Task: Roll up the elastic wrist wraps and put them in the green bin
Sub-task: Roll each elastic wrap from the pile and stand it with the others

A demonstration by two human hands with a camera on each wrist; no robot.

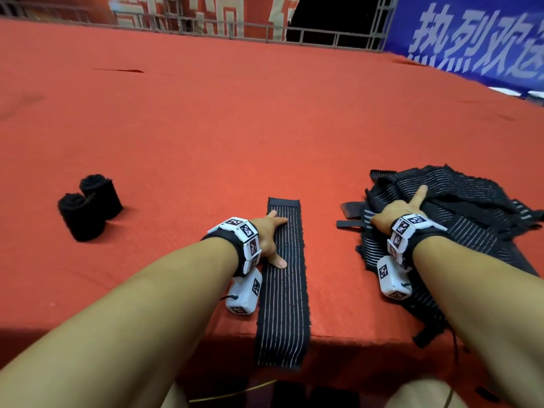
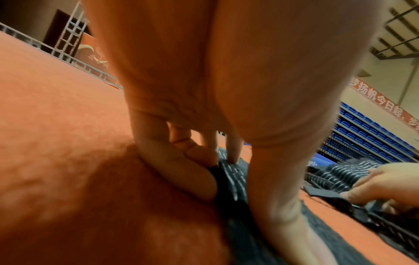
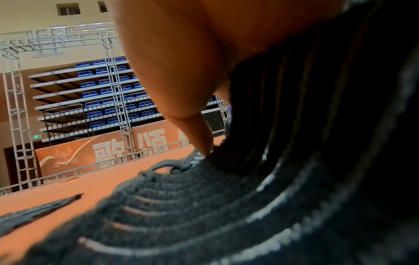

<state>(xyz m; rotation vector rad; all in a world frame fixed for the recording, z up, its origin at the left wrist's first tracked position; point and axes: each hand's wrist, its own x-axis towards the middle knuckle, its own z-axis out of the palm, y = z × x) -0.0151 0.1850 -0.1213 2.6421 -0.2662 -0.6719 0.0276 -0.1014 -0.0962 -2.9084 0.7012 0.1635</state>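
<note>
Flat black white-striped elastic wrist wrap: long axis runs away from the person, left hand pressing it open-fingered; right hand splayed on the pile of unrolled wraps.

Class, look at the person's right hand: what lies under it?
The right hand rests on a heap of striped black wrist wraps, index finger outstretched. Below the heap lies the red table cover. Whatever sits inside the heap is hidden.
</note>
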